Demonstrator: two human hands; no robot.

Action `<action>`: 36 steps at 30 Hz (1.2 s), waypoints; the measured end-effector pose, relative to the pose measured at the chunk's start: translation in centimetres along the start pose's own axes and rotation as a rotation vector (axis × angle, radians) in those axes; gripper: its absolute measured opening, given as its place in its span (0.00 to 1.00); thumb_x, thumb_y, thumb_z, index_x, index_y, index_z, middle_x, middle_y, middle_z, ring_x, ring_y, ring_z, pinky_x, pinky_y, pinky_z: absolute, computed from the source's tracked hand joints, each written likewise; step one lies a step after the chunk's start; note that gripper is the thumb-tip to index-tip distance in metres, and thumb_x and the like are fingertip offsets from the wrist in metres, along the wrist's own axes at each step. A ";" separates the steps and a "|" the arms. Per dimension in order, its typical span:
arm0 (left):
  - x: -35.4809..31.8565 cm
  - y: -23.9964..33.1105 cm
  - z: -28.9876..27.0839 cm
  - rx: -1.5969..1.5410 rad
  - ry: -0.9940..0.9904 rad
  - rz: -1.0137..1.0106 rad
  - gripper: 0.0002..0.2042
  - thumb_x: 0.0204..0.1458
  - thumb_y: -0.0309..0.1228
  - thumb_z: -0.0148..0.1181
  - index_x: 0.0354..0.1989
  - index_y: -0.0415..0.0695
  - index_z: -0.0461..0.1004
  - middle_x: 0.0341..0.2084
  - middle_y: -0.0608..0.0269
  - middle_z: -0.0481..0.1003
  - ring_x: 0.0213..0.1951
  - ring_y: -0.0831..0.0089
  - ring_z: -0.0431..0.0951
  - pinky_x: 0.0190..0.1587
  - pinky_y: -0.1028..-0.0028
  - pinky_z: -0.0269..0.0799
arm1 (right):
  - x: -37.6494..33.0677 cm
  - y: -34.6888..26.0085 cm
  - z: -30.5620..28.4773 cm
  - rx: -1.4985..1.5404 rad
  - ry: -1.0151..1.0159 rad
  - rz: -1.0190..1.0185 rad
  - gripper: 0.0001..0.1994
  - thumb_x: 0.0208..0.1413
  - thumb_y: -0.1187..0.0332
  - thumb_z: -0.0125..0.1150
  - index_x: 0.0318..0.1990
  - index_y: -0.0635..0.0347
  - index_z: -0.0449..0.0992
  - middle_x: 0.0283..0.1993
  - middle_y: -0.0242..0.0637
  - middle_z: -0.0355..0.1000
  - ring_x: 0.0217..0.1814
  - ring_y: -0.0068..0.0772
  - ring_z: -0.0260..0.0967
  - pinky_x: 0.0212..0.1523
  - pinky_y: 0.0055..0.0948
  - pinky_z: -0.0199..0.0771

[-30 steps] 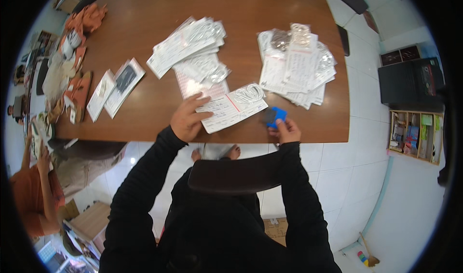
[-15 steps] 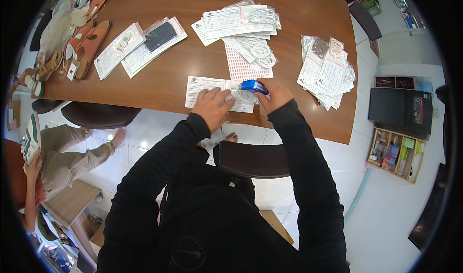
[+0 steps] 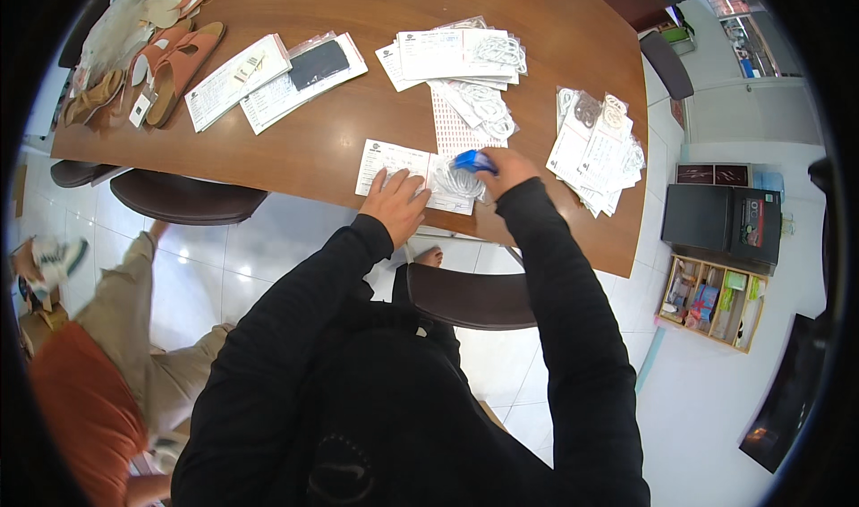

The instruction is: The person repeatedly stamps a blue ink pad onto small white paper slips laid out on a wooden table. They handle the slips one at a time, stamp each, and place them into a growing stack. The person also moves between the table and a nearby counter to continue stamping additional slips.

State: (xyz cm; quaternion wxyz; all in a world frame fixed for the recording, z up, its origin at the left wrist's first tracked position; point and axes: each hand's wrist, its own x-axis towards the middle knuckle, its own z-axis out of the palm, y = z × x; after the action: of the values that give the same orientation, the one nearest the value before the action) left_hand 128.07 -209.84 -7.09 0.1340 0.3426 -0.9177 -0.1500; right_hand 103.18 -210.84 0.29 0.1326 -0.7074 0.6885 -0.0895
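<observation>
In front of me a white printed card [image 3: 394, 161] lies near the table's front edge, with a clear bag of coiled white cord [image 3: 457, 181] on its right part. My left hand [image 3: 395, 204] rests on the card's lower edge, fingers spread flat. My right hand [image 3: 507, 174] is closed round a small blue block-shaped tool [image 3: 472, 161], which may be a hand stamp. The tool is over the bagged cord; whether it touches is hidden. Just beyond lies a sheet with rows of small red marks [image 3: 450, 133], partly under other bagged cord [image 3: 484, 113].
Stacks of cards with cord lie beyond [image 3: 447, 55] and at the right [image 3: 591, 153]. Card stacks [image 3: 237, 77] and orange sandals [image 3: 183, 73] occupy the left. A brown chair [image 3: 470, 297] stands at the front edge. Another person [image 3: 89, 409] is at the lower left.
The blue tool has tilted and shifted slightly over the bagged cord in my right hand. My left hand stays on the card. The other person at the left has moved nearer, and the whole view has shifted.
</observation>
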 end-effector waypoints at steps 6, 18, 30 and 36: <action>0.4 0.3 0.5 0.064 -0.001 -0.008 0.24 0.54 0.40 0.60 0.59 0.48 0.71 0.63 0.60 0.64 0.67 0.56 0.58 0.67 0.44 0.47 | -0.6 3.3 -4.9 0.209 0.164 0.223 0.21 0.49 0.69 0.70 0.52 0.61 0.77 0.43 0.44 0.79 0.39 0.31 0.78 0.41 0.28 0.77; 1.1 0.5 1.3 0.009 0.096 -0.014 0.25 0.48 0.38 0.61 0.57 0.48 0.72 0.60 0.60 0.67 0.65 0.57 0.61 0.66 0.44 0.50 | 1.7 1.1 -1.4 0.300 0.154 0.012 0.21 0.49 0.69 0.69 0.52 0.62 0.75 0.40 0.44 0.79 0.35 0.32 0.78 0.38 0.27 0.78; 1.1 0.4 1.3 -0.005 0.160 -0.006 0.24 0.47 0.37 0.62 0.55 0.47 0.73 0.56 0.60 0.69 0.62 0.57 0.65 0.65 0.46 0.53 | 4.7 -2.7 2.0 0.158 -0.067 -0.121 0.20 0.49 0.66 0.70 0.49 0.61 0.76 0.45 0.48 0.77 0.43 0.47 0.77 0.46 0.36 0.77; 1.1 0.2 1.4 -0.013 0.185 -0.003 0.23 0.47 0.38 0.62 0.53 0.47 0.73 0.55 0.60 0.69 0.62 0.58 0.66 0.65 0.48 0.54 | 4.8 -3.6 2.0 0.120 -0.088 -0.224 0.18 0.50 0.66 0.69 0.48 0.59 0.76 0.44 0.45 0.76 0.44 0.47 0.76 0.45 0.38 0.76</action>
State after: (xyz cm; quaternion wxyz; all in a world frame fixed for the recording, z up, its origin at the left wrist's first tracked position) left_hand 126.60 -210.17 -8.15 0.2201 0.3555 -0.8999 -0.1238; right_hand 107.42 -215.47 -0.76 0.1938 -0.7738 0.5923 -0.1137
